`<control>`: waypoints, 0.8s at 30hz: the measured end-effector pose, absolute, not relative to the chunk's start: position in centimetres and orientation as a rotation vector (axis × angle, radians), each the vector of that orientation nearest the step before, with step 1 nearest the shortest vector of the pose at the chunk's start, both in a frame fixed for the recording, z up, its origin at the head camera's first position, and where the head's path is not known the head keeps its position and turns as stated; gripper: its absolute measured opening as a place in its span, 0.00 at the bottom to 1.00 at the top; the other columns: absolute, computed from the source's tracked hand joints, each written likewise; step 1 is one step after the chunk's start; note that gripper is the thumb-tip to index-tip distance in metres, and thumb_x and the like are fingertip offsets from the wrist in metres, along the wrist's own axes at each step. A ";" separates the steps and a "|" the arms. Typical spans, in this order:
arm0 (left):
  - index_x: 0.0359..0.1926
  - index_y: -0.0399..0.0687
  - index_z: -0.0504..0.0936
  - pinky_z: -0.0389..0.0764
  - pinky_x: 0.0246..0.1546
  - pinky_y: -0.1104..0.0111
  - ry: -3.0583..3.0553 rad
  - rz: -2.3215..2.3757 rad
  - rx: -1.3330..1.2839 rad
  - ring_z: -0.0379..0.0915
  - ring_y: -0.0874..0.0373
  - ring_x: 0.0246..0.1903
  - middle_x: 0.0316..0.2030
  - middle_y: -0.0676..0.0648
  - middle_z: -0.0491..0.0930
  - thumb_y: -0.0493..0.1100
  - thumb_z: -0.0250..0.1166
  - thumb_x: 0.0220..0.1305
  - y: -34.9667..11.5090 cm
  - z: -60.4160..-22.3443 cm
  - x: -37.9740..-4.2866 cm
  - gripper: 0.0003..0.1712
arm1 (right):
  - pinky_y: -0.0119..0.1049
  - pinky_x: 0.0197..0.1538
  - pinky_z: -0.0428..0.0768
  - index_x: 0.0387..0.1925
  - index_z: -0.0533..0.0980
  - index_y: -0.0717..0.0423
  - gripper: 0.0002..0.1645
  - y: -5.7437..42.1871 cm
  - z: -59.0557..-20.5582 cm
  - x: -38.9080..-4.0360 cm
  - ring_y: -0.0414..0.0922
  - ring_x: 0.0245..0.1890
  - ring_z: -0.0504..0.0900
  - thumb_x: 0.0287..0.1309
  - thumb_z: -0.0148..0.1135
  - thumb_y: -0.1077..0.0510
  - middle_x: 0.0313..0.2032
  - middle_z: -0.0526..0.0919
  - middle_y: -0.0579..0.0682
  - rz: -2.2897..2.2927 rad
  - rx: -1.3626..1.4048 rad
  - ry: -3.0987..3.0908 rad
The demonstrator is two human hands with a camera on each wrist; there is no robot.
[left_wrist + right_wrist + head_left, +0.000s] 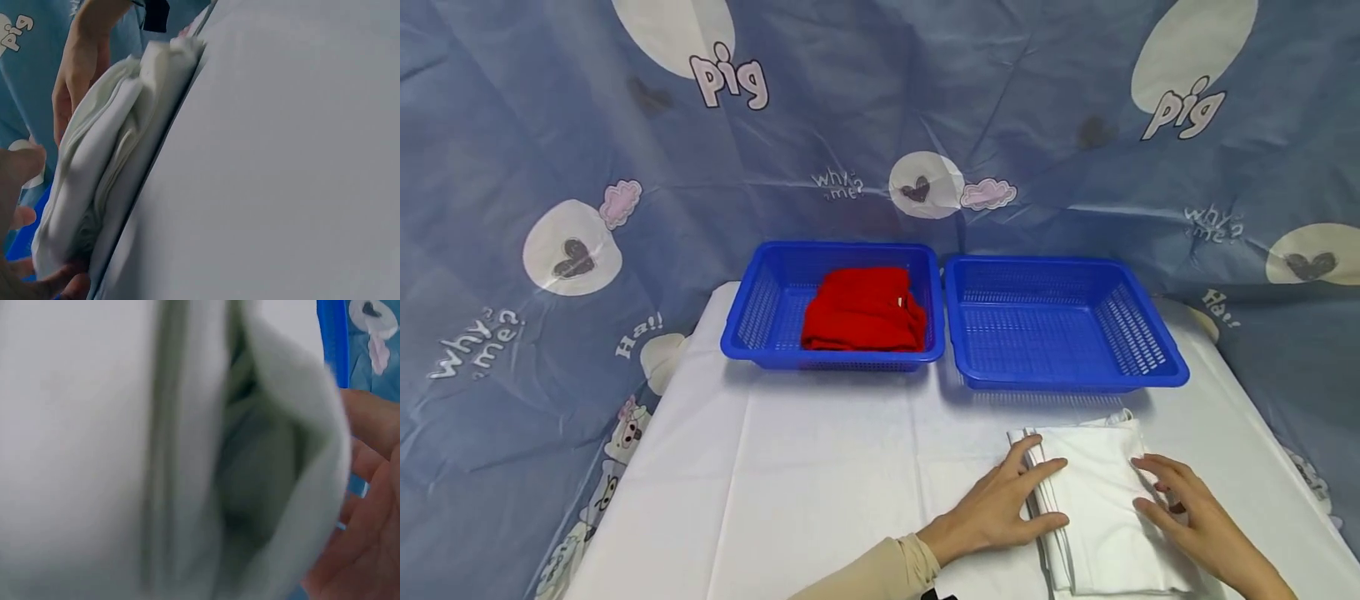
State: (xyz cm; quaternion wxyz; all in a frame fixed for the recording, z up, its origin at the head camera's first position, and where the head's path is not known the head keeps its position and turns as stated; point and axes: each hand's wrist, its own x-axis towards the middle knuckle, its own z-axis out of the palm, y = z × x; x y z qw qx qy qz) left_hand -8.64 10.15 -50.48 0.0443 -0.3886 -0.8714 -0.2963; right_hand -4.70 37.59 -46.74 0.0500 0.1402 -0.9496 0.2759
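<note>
A folded white cloth garment [1097, 500] lies in layers at the front right of the white table. My left hand [996, 510] is at its left side, fingers spread and their tips on the top near the layered edge. Across from it, my right hand [1198, 517] has its thumb and forefinger at the garment's right edge, the other fingers partly hidden. The left wrist view shows the stacked folds [103, 169] from the side, with left fingertips low beside them. Close up and blurred, a loose fold [306, 425] bulges beside the right hand in the right wrist view.
Behind the garment stands a blue plastic basket [1067, 386]. To its left, a second blue basket [831, 360] holds a folded red garment [865, 310]. A blue printed curtain [850, 108] hangs behind the table [820, 467].
</note>
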 end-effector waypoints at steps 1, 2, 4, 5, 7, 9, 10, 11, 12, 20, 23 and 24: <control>0.66 0.68 0.50 0.73 0.47 0.74 -2.666 -0.948 -1.182 0.64 0.58 0.55 0.67 0.46 0.42 0.67 0.49 0.56 10.3 -50.6 -8.4 0.38 | 0.23 0.28 0.67 0.56 0.66 0.55 0.29 37.9 -46.9 -4.4 0.26 0.35 0.60 0.50 0.62 0.60 0.49 0.64 0.50 0.851 0.392 -2.906; 0.66 0.68 0.50 0.73 0.46 0.74 -2.670 -0.990 -1.175 0.63 0.56 0.56 0.67 0.46 0.40 0.67 0.49 0.56 10.5 -50.7 -8.3 0.37 | 0.23 0.27 0.67 0.56 0.66 0.55 0.29 38.1 -47.0 -4.1 0.26 0.35 0.59 0.51 0.62 0.59 0.48 0.63 0.49 0.864 0.351 -2.924; 0.65 0.68 0.51 0.73 0.45 0.73 -2.680 -1.053 -1.167 0.63 0.56 0.55 0.68 0.46 0.37 0.66 0.48 0.57 10.8 -51.0 -8.0 0.36 | 0.24 0.26 0.67 0.58 0.64 0.55 0.30 38.5 -47.2 -3.7 0.27 0.33 0.59 0.52 0.60 0.57 0.44 0.62 0.49 0.897 0.286 -2.956; 0.65 0.67 0.52 0.73 0.47 0.72 -2.677 -1.076 -1.165 0.62 0.55 0.56 0.68 0.45 0.37 0.66 0.48 0.57 11.0 -51.1 -8.0 0.36 | 0.24 0.25 0.66 0.58 0.63 0.54 0.31 38.6 -47.4 -3.6 0.29 0.31 0.59 0.53 0.60 0.57 0.41 0.61 0.49 0.921 0.264 -2.970; 0.64 0.66 0.55 0.72 0.50 0.71 -2.671 -1.113 -1.151 0.61 0.55 0.57 0.67 0.45 0.37 0.64 0.49 0.58 11.1 -51.3 -8.0 0.34 | 0.25 0.24 0.65 0.60 0.60 0.52 0.32 38.6 -47.8 -3.4 0.30 0.29 0.60 0.54 0.59 0.56 0.38 0.60 0.48 0.958 0.248 -2.988; 0.63 0.63 0.58 0.71 0.48 0.74 -2.642 -1.151 -1.140 0.64 0.60 0.52 0.67 0.44 0.39 0.61 0.52 0.58 11.2 -51.5 -8.1 0.32 | 0.26 0.23 0.63 0.62 0.59 0.51 0.34 38.5 -48.1 -3.5 0.31 0.27 0.61 0.53 0.59 0.57 0.37 0.61 0.47 0.996 0.264 -2.975; 0.62 0.62 0.60 0.71 0.46 0.77 -2.626 -1.170 -1.129 0.65 0.62 0.49 0.67 0.44 0.40 0.60 0.53 0.58 11.2 -51.6 -8.2 0.32 | 0.27 0.23 0.62 0.62 0.59 0.50 0.35 38.4 -48.3 -3.6 0.31 0.27 0.61 0.53 0.59 0.57 0.37 0.60 0.47 1.014 0.274 -2.966; 0.62 0.61 0.61 0.70 0.45 0.79 -2.608 -1.184 -1.120 0.65 0.64 0.46 0.66 0.44 0.41 0.59 0.55 0.57 11.2 -51.7 -8.3 0.31 | 0.26 0.25 0.63 0.62 0.59 0.49 0.36 38.3 -48.4 -3.7 0.31 0.28 0.62 0.53 0.60 0.58 0.40 0.62 0.47 1.024 0.287 -2.953; 0.61 0.60 0.62 0.69 0.42 0.81 -2.593 -1.189 -1.111 0.64 0.66 0.43 0.66 0.44 0.42 0.58 0.56 0.57 11.2 -51.7 -8.3 0.31 | 0.23 0.27 0.64 0.63 0.58 0.48 0.36 38.3 -48.4 -3.7 0.30 0.31 0.63 0.52 0.60 0.58 0.43 0.62 0.47 1.036 0.290 -2.943; 0.60 0.56 0.66 0.71 0.46 0.79 -2.520 -1.082 -1.075 0.66 0.62 0.49 0.66 0.46 0.47 0.56 0.60 0.54 11.4 -51.5 -8.3 0.32 | 0.09 0.47 0.64 0.61 0.62 0.55 0.37 38.6 -48.5 -3.9 0.27 0.54 0.64 0.47 0.63 0.65 0.67 0.50 0.51 1.150 0.412 -2.847; 0.59 0.54 0.68 0.70 0.48 0.78 -2.502 -1.045 -1.075 0.64 0.61 0.53 0.65 0.47 0.49 0.56 0.61 0.53 11.6 -51.4 -8.4 0.31 | 0.09 0.52 0.58 0.59 0.64 0.57 0.35 38.8 -48.7 -3.6 0.28 0.63 0.54 0.47 0.63 0.66 0.66 0.54 0.52 1.223 0.464 -2.844; 0.58 0.54 0.69 0.70 0.48 0.78 -2.497 -1.036 -1.074 0.64 0.61 0.53 0.65 0.47 0.49 0.56 0.61 0.53 11.7 -51.4 -8.4 0.31 | 0.09 0.53 0.57 0.59 0.65 0.57 0.34 38.8 -48.7 -3.5 0.29 0.64 0.53 0.47 0.63 0.66 0.65 0.56 0.52 1.242 0.471 -2.844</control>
